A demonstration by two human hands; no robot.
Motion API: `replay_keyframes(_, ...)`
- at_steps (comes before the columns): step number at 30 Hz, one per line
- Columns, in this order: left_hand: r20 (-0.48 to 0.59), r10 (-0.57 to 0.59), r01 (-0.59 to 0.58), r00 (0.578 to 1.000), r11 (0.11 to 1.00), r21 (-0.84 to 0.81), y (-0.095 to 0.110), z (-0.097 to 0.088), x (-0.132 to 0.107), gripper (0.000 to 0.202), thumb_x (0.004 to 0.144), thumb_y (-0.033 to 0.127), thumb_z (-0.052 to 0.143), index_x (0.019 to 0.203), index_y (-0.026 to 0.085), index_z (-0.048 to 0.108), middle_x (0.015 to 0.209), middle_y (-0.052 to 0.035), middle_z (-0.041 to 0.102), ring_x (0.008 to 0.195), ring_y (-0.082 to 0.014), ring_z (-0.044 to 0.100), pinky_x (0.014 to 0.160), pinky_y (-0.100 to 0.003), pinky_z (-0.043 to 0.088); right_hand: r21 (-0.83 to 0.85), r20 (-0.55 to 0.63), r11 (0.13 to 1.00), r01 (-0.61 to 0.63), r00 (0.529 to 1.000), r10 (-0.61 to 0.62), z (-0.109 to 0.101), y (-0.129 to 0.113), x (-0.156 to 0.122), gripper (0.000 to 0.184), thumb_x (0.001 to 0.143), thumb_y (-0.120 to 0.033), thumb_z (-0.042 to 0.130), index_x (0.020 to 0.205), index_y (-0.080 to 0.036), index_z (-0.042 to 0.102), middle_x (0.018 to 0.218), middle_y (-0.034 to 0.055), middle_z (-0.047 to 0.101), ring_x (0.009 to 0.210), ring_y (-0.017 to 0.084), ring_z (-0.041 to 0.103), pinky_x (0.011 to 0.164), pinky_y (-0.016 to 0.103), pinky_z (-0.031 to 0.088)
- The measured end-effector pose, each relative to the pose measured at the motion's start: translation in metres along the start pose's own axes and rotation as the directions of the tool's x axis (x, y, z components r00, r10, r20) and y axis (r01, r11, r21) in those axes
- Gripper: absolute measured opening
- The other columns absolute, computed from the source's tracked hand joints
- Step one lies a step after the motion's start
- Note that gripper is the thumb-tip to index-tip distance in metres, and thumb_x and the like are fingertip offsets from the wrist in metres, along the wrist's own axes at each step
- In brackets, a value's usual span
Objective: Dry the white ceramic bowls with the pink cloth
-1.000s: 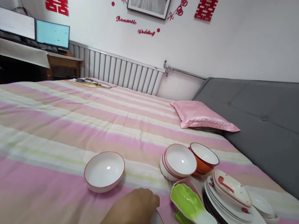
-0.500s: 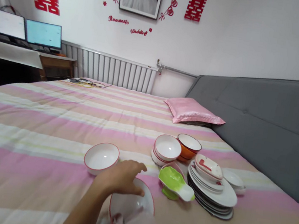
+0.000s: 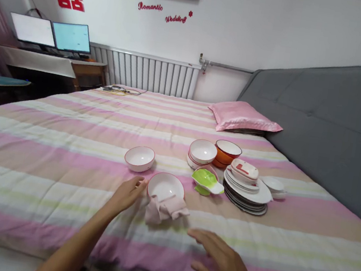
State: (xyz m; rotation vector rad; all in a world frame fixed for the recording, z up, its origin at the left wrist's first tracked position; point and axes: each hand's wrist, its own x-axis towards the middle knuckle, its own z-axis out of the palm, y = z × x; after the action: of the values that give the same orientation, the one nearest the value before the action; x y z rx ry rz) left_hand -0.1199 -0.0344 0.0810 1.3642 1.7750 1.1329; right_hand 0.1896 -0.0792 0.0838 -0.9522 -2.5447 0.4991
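A white bowl with a red rim [image 3: 163, 183] sits on the bed, a crumpled pale pink cloth [image 3: 164, 210] draped over its near edge. My left hand [image 3: 130, 192] is just left of that bowl, fingertips beside its rim; whether they touch it I cannot tell. It holds nothing that I can see. To the lower right, my right hand [image 3: 219, 263] hovers over the bedspread with fingers and thumb apart and nothing in it. Farther back and left stands another red-rimmed white bowl [image 3: 139, 157].
Stacked red-rimmed bowls [image 3: 202, 152] and orange bowls [image 3: 227, 154] stand to the right. Near them are a green and white dish [image 3: 206, 181], a stack of plates [image 3: 261, 194] topped by small dishes, and more white dishes [image 3: 273, 184]. Behind lies a pink pillow [image 3: 246, 118] beside the grey headboard [image 3: 340, 109].
My left hand has moved from above the near bowl to its left side. My right hand has come into view. The cloth now lies over the bowl's near rim, and the view has tilted down.
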Motion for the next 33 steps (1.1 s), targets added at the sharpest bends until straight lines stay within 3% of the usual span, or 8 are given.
replay_keyframes(2, 0.045, -0.152, 0.159, 0.987, 0.965, -0.208, -0.008, 0.014, -0.006, 0.046, 0.071, 0.062, 0.053, 0.065, 0.016, 0.057, 0.062, -0.003, 0.058, 0.06, -0.0182, 0.054, 0.056, -0.027, 0.039, -0.038, -0.046, 0.995, 0.097, 0.994, -0.099, 0.0, -0.011, 0.019, 0.052, 0.086, -0.026, 0.053, 0.136, -0.023, 0.04, 0.136, 0.0112, 0.05, 0.124, 0.024, 0.048, 0.101, 0.039, 0.045)
replay_keyframes(8, -0.006, -0.215, 0.208, 0.977, 0.948, -0.24, -0.018, 0.05, -0.006, 0.056, 0.073, 0.072, 0.039, 0.054, 0.02, 0.038, 0.048, 0.0047, 0.036, 0.045, -0.0109, 0.033, 0.046, -0.025, 0.028, -0.127, -0.045, 0.978, 0.168, 0.984, -0.174, 0.034, -0.024, 0.088, 0.075, 0.078, -0.039, 0.065, 0.141, -0.013, 0.031, 0.146, 0.0178, 0.034, 0.135, 0.031, 0.031, 0.109, 0.05, 0.029)
replay_keyframes(13, -0.031, -0.164, 0.152, 0.986, 0.962, -0.225, -0.013, 0.057, 0.001, 0.055, 0.073, 0.072, 0.04, 0.057, 0.02, 0.04, 0.051, 0.0049, 0.037, 0.047, -0.0113, 0.034, 0.048, -0.025, 0.029, -0.138, 0.064, 0.99, 0.04, 0.997, -0.031, 0.054, -0.015, 0.122, 0.072, 0.079, -0.041, 0.064, 0.137, -0.012, 0.034, 0.115, 0.0182, 0.063, 0.105, 0.031, 0.06, 0.09, 0.045, 0.045)
replay_keyframes(16, -0.017, -0.101, 0.095, 0.995, 0.974, -0.207, -0.008, 0.058, 0.002, 0.052, 0.073, 0.069, 0.046, 0.063, 0.018, 0.049, 0.056, 0.0032, 0.046, 0.052, -0.0137, 0.043, 0.052, -0.026, 0.034, -0.177, 0.098, 0.984, 0.027, 0.995, -0.009, 0.057, -0.007, 0.12, 0.042, 0.086, -0.038, 0.055, 0.123, -0.018, 0.049, 0.099, 0.0124, 0.069, 0.092, 0.027, 0.064, 0.077, 0.038, 0.047)
replay_keyframes(19, 0.004, -0.05, 0.05, 0.999, 0.98, -0.191, -0.005, 0.06, 0.002, 0.049, 0.075, 0.065, 0.049, 0.074, 0.017, 0.057, 0.062, 0.001, 0.054, 0.061, -0.0171, 0.051, 0.06, -0.027, 0.04, -0.15, 0.075, 0.985, 0.09, 0.994, -0.08, 0.059, 0.009, 0.109, 0.025, 0.089, -0.033, 0.052, 0.11, -0.02, 0.057, 0.099, 0.0079, 0.069, 0.093, 0.022, 0.063, 0.08, 0.033, 0.045)
replay_keyframes(23, 0.026, -0.001, 0.006, 1.0, 0.982, -0.19, -0.005, 0.066, 0.0, 0.052, 0.077, 0.06, 0.05, 0.102, 0.015, 0.059, 0.092, -0.0067, 0.065, 0.088, -0.0229, 0.059, 0.078, -0.031, 0.044, -0.114, 0.046, 0.969, 0.221, 0.975, -0.217, 0.06, 0.035, 0.097, 0.025, 0.089, -0.029, 0.054, 0.112, -0.021, 0.057, 0.106, 0.0048, 0.068, 0.1, 0.019, 0.06, 0.092, 0.033, 0.039)
replay_keyframes(27, 0.041, 0.032, -0.023, 0.999, 0.978, -0.21, -0.007, 0.076, -0.003, 0.058, 0.076, 0.054, 0.056, 0.119, 0.015, 0.051, 0.118, -0.0111, 0.059, 0.11, -0.0249, 0.054, 0.093, -0.034, 0.041, -0.137, 0.033, 0.955, 0.263, 0.965, -0.261, 0.06, 0.05, 0.093, 0.025, 0.089, -0.027, 0.053, 0.114, -0.021, 0.057, 0.112, 0.0042, 0.066, 0.11, 0.018, 0.055, 0.105, 0.038, 0.03)
replay_keyframes(33, 0.041, -0.003, 0.012, 0.999, 0.975, -0.224, -0.009, 0.089, -0.011, 0.073, 0.064, 0.041, 0.072, 0.124, 0.011, 0.044, 0.124, -0.017, 0.053, 0.111, -0.029, 0.054, 0.091, -0.039, 0.045, -0.125, -0.025, 0.966, 0.226, 0.973, -0.231, 0.072, 0.056, 0.089, 0.029, 0.087, -0.022, 0.055, 0.115, -0.022, 0.058, 0.118, 0.0058, 0.063, 0.115, 0.019, 0.052, 0.107, 0.04, 0.028)
